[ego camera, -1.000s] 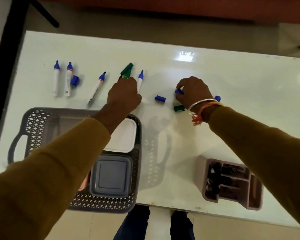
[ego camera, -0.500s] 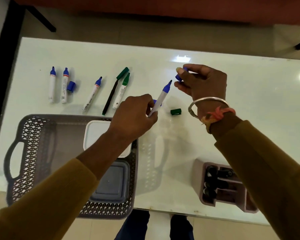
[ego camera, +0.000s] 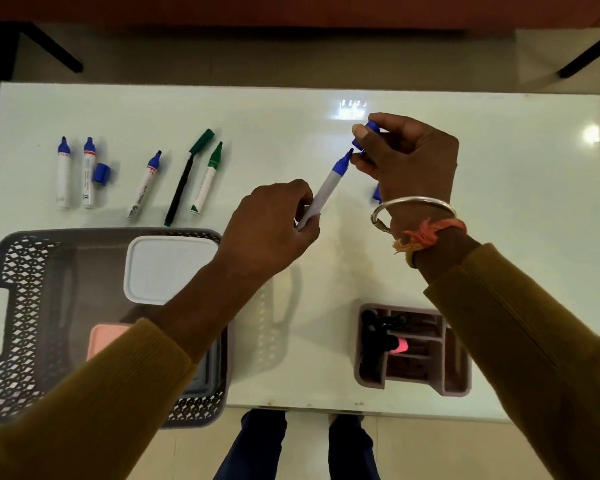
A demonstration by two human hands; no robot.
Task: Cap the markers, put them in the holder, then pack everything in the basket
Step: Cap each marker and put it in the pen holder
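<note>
A glossy white table (ego camera: pixel 499 237) reflects ceiling light, on a tan floor (ego camera: pixel 291 57) with dark legs (ego camera: pixel 54 51).

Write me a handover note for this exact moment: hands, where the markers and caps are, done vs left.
Left hand: holds an uncapped blue marker by its tail, tip aimed at the cap.
Right hand: pinches a blue cap just above that tip; not yet on.
On the table: three uncapped blue markers, an uncapped green marker, a thin black pen with a green cap, one loose blue cap, another blue bit behind the right wrist.
Holder: dark items inside, none of these markers.
Basket: holds boxes.
Done: no marker capped. Left: cap all, load holder, pack basket.
</note>
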